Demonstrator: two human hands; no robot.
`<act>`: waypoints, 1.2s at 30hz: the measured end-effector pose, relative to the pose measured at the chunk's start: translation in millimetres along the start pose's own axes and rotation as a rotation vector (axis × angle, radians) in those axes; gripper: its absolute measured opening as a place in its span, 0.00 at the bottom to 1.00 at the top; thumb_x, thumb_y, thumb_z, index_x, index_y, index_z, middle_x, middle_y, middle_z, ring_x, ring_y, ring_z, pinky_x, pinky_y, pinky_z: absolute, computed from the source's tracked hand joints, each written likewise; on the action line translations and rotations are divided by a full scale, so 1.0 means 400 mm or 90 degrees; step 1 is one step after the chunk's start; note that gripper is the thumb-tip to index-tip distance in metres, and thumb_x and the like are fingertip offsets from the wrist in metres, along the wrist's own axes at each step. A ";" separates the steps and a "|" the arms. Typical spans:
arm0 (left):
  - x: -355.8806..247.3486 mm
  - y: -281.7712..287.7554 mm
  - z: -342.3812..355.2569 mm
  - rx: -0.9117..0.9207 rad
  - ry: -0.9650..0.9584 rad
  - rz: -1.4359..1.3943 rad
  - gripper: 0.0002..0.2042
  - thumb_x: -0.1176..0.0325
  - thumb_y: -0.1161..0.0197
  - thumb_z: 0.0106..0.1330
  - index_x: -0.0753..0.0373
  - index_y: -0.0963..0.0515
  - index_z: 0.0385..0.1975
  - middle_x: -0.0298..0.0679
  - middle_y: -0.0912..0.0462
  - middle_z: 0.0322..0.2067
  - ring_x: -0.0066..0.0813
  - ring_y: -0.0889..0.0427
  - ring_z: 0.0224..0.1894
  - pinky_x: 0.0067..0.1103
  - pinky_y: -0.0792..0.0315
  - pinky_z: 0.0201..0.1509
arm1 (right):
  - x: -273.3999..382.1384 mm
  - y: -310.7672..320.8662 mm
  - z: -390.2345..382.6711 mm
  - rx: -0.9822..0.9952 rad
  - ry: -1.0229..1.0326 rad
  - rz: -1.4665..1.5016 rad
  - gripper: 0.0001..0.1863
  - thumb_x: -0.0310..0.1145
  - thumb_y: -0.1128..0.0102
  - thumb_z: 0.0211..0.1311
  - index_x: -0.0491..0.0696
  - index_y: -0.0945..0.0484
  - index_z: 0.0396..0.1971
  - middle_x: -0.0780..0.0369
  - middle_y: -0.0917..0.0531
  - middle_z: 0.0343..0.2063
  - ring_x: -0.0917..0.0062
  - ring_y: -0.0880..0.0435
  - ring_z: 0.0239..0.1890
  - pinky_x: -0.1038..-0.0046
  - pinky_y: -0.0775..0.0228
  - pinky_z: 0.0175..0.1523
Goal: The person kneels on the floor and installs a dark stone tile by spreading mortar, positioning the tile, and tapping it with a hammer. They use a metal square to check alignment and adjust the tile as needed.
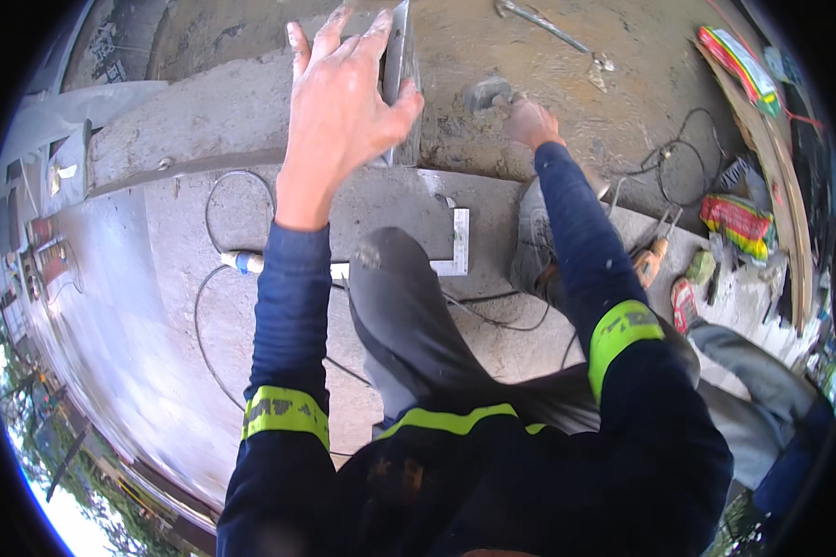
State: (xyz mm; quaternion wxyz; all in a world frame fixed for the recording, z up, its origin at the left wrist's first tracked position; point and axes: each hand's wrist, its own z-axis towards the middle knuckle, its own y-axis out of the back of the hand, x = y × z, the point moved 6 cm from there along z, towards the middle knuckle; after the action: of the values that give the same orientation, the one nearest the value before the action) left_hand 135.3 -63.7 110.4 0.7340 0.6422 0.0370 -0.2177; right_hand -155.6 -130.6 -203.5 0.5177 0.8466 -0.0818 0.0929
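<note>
My left hand (pixel 339 107) reaches up against a rough concrete face (pixel 204 111). Its fingers are spread, and an upright grey metal bar (pixel 400 56) sits between thumb and forefinger. My right hand (pixel 530 121) is closed around the handle of a small tool with a grey, mortar-caked head (pixel 488 93), which rests on the brown, wet-looking surface (pixel 613 121) to the right of the bar. Both sleeves are dark blue with yellow-green bands. My bent knee in grey trousers (pixel 385 269) is below the hands.
A black cable (pixel 215 200) with a blue and white connector (pixel 242 262) loops over the concrete slab at left. A flat metal square (pixel 460 243) lies by my knee. An orange power tool (pixel 650 260), colourful bags (pixel 738 223), boards and a steel rod (pixel 541 22) are at right.
</note>
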 end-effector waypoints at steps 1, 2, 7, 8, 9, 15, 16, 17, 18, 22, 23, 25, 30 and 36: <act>-0.013 0.006 0.010 0.003 0.002 0.013 0.40 0.59 0.32 0.60 0.71 0.30 0.73 0.63 0.24 0.68 0.66 0.33 0.76 0.60 0.50 0.83 | 0.005 0.046 -0.077 0.006 -0.046 0.112 0.18 0.42 0.45 0.80 0.48 0.23 0.59 0.55 0.12 0.42 0.63 0.10 0.40 0.54 0.19 0.50; -0.024 0.015 0.012 -0.048 -0.026 0.027 0.38 0.56 0.32 0.62 0.70 0.27 0.72 0.60 0.20 0.65 0.63 0.31 0.76 0.60 0.51 0.83 | 0.013 0.078 -0.169 0.007 -0.112 0.219 0.17 0.41 0.44 0.80 0.47 0.24 0.58 0.54 0.13 0.41 0.66 0.11 0.36 0.56 0.17 0.44; 0.005 -0.021 0.040 -0.064 -0.105 0.065 0.38 0.51 0.32 0.61 0.68 0.22 0.69 0.61 0.20 0.67 0.58 0.32 0.79 0.67 0.63 0.84 | 0.206 0.031 -0.561 -0.083 -0.274 1.295 0.16 0.48 0.49 0.86 0.50 0.28 0.55 0.64 0.24 0.32 0.77 0.27 0.24 0.67 0.30 0.31; 0.016 -0.031 0.042 -0.059 -0.096 0.067 0.38 0.52 0.33 0.61 0.68 0.25 0.71 0.62 0.22 0.68 0.59 0.33 0.79 0.66 0.61 0.84 | 0.215 0.026 -0.596 -0.079 -0.312 1.322 0.16 0.48 0.49 0.86 0.50 0.28 0.54 0.64 0.26 0.31 0.78 0.28 0.24 0.68 0.31 0.31; 0.025 -0.038 0.044 -0.055 -0.085 0.070 0.39 0.53 0.33 0.62 0.68 0.27 0.73 0.63 0.24 0.69 0.60 0.34 0.79 0.64 0.59 0.84 | 0.233 0.018 -0.622 -0.053 -0.322 1.361 0.16 0.48 0.49 0.86 0.50 0.28 0.54 0.65 0.27 0.30 0.79 0.29 0.23 0.69 0.32 0.30; 0.026 -0.058 0.058 -0.053 -0.095 0.050 0.39 0.52 0.33 0.61 0.68 0.25 0.72 0.67 0.24 0.68 0.60 0.31 0.78 0.66 0.61 0.83 | 0.312 0.011 -0.718 -0.126 -0.326 1.331 0.15 0.48 0.51 0.86 0.51 0.30 0.50 0.65 0.29 0.29 0.80 0.30 0.21 0.70 0.33 0.27; 0.023 -0.057 0.059 -0.072 -0.111 0.043 0.38 0.51 0.33 0.60 0.69 0.22 0.69 0.68 0.21 0.65 0.60 0.28 0.76 0.67 0.63 0.83 | 0.340 0.013 -0.715 -0.134 -0.319 1.310 0.15 0.49 0.51 0.87 0.51 0.30 0.50 0.65 0.29 0.28 0.80 0.30 0.21 0.69 0.32 0.25; 0.025 -0.060 0.059 -0.068 -0.116 0.038 0.38 0.51 0.33 0.61 0.69 0.22 0.69 0.69 0.22 0.66 0.61 0.28 0.75 0.67 0.63 0.83 | 0.365 0.011 -0.714 -0.148 -0.332 1.280 0.15 0.50 0.51 0.87 0.52 0.31 0.50 0.64 0.29 0.28 0.80 0.30 0.20 0.69 0.32 0.23; 0.027 -0.062 0.059 -0.065 -0.120 0.032 0.38 0.51 0.33 0.61 0.69 0.23 0.70 0.71 0.22 0.66 0.61 0.27 0.75 0.68 0.63 0.83 | 0.413 0.008 -0.707 -0.083 -0.276 1.249 0.16 0.50 0.51 0.86 0.52 0.31 0.50 0.64 0.29 0.27 0.80 0.30 0.19 0.69 0.32 0.23; 0.045 -0.067 0.054 -0.008 -0.066 0.003 0.41 0.53 0.34 0.64 0.65 0.33 0.78 0.64 0.30 0.74 0.60 0.35 0.79 0.64 0.58 0.84 | 0.486 -0.013 -0.706 0.079 -0.225 1.175 0.17 0.51 0.48 0.85 0.51 0.29 0.53 0.65 0.29 0.28 0.81 0.31 0.19 0.70 0.31 0.22; 0.042 -0.062 0.053 -0.008 -0.068 0.010 0.41 0.53 0.34 0.65 0.65 0.33 0.78 0.64 0.31 0.74 0.60 0.34 0.79 0.64 0.57 0.84 | 0.474 -0.007 -0.705 0.084 -0.226 1.190 0.18 0.51 0.47 0.84 0.51 0.28 0.54 0.64 0.29 0.29 0.82 0.31 0.20 0.70 0.31 0.23; 0.035 -0.055 0.050 -0.010 -0.070 0.023 0.41 0.52 0.34 0.65 0.65 0.34 0.78 0.63 0.32 0.75 0.60 0.33 0.78 0.64 0.57 0.84 | 0.435 0.014 -0.703 0.065 -0.219 1.186 0.19 0.51 0.49 0.85 0.50 0.28 0.55 0.65 0.28 0.29 0.83 0.31 0.20 0.70 0.32 0.22; 0.030 -0.062 0.054 -0.042 -0.084 0.020 0.41 0.52 0.34 0.65 0.67 0.32 0.76 0.66 0.30 0.73 0.61 0.30 0.76 0.65 0.59 0.83 | 0.348 0.079 -0.691 -0.214 -0.255 1.274 0.15 0.49 0.51 0.86 0.52 0.31 0.53 0.67 0.30 0.27 0.82 0.31 0.19 0.70 0.32 0.22; 0.065 -0.111 0.067 -0.047 -0.113 0.004 0.39 0.48 0.35 0.64 0.68 0.25 0.72 0.70 0.29 0.72 0.61 0.25 0.74 0.67 0.63 0.83 | 0.489 -0.013 -0.694 0.053 -0.183 1.144 0.13 0.47 0.48 0.86 0.53 0.36 0.48 0.66 0.30 0.25 0.80 0.30 0.17 0.68 0.32 0.19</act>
State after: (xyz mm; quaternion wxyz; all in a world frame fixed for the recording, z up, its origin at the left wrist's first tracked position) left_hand 136.4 -100.2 65.1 0.7585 0.5928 -0.0222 -0.2697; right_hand 15.2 110.9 -36.6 0.2043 0.4859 -0.7708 0.3579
